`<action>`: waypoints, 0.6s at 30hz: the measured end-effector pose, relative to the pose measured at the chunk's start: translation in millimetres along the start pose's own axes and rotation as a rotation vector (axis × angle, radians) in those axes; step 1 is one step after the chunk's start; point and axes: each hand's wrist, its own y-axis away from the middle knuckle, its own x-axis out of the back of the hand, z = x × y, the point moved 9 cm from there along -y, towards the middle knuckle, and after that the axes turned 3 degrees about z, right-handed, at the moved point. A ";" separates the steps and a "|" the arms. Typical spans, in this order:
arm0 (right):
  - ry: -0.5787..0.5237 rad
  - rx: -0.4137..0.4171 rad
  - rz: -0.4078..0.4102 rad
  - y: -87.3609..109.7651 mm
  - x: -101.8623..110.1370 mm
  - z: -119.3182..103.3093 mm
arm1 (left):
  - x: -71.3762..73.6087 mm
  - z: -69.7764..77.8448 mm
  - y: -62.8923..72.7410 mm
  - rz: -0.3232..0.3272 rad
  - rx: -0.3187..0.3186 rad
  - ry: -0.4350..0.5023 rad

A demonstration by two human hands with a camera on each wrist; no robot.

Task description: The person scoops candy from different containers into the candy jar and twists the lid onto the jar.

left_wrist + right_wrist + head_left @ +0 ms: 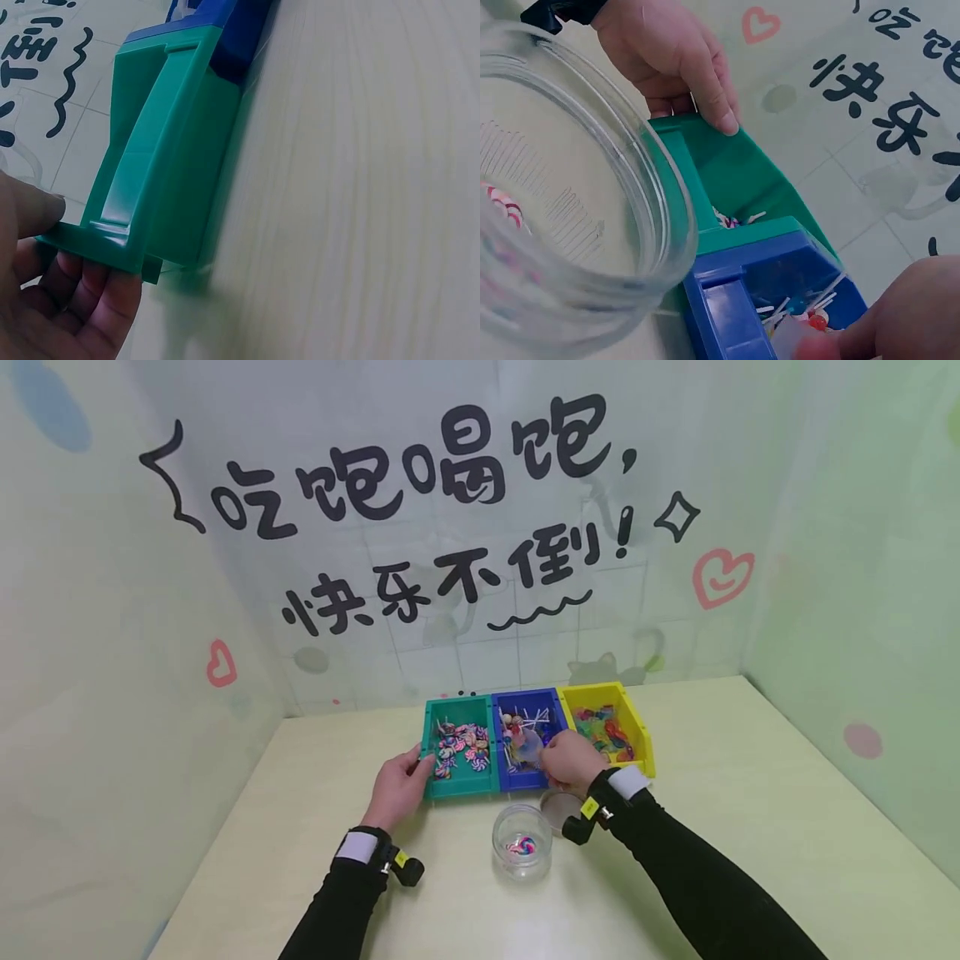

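Observation:
My left hand [400, 789] grips the left rim of the green bin [180, 150], thumb on top and fingers curled beneath. Small swirl-patterned lollipops [465, 743] lie in that bin. Over the front of the blue bin [517, 782], my right hand [573, 760] has its fingers curled and pinches a translucent, rounded piece [529, 746]; its exact kind I cannot tell. Around this piece lie round-headed lollipops with white sticks [536, 718]. A clear jar [522, 843] stands in front of the bins, with colourful swirl candy [522, 846] at its bottom.
Right of the blue bin, a yellow bin [641, 735] holds colourful translucent pieces [600, 727]. A clear round lid [558, 810] lies beside the jar, under the right wrist. The bins stand side by side toward the back of the pale table [285, 860], before a printed wall sheet [465, 652].

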 end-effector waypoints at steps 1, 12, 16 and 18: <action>-0.028 -0.016 0.000 -1.6 -3.1 2.5 | -1.1 -0.5 0.6 -0.005 0.003 0.002; -0.386 -0.113 0.035 -4.0 -19.1 8.9 | -2.5 1.1 2.3 0.016 -0.038 -0.006; -0.444 -0.108 0.005 5.8 -17.2 9.8 | -1.5 2.4 2.6 0.014 -0.040 -0.012; -0.475 -0.107 -0.016 9.7 -15.7 10.7 | -0.9 2.7 2.4 0.012 -0.036 -0.013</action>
